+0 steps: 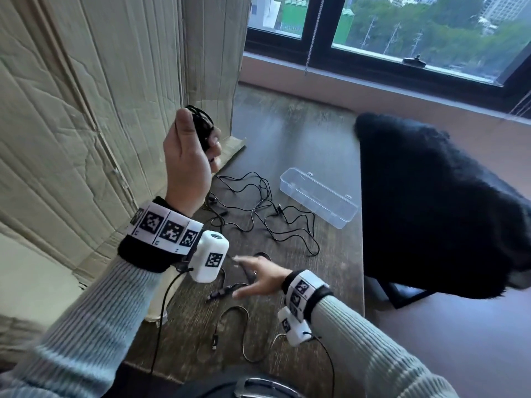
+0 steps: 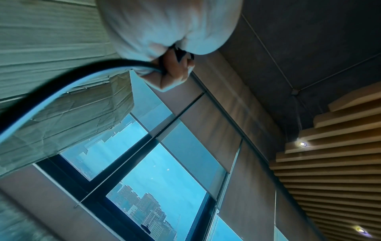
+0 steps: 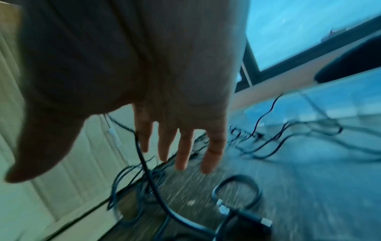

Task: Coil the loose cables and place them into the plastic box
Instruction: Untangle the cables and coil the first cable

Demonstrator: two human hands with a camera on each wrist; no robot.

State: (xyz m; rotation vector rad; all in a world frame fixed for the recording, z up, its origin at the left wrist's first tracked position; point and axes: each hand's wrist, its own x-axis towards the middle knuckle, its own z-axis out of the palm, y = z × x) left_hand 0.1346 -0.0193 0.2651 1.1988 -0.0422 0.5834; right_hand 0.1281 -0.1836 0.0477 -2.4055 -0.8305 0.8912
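My left hand is raised above the table's left edge and grips a coiled black cable; the left wrist view shows fingers curled round the cable. My right hand hovers low over the table with fingers spread and blurred, holding nothing; its fingers are straight in the right wrist view. Loose black cables lie tangled on the dark wooden table. Another loose cable lies near the front edge. The clear plastic box stands open and empty at the table's right side.
A tall cardboard sheet leans along the table's left side. A black fuzzy chair stands right of the table. A window lies behind. A black plug lies under my right hand.
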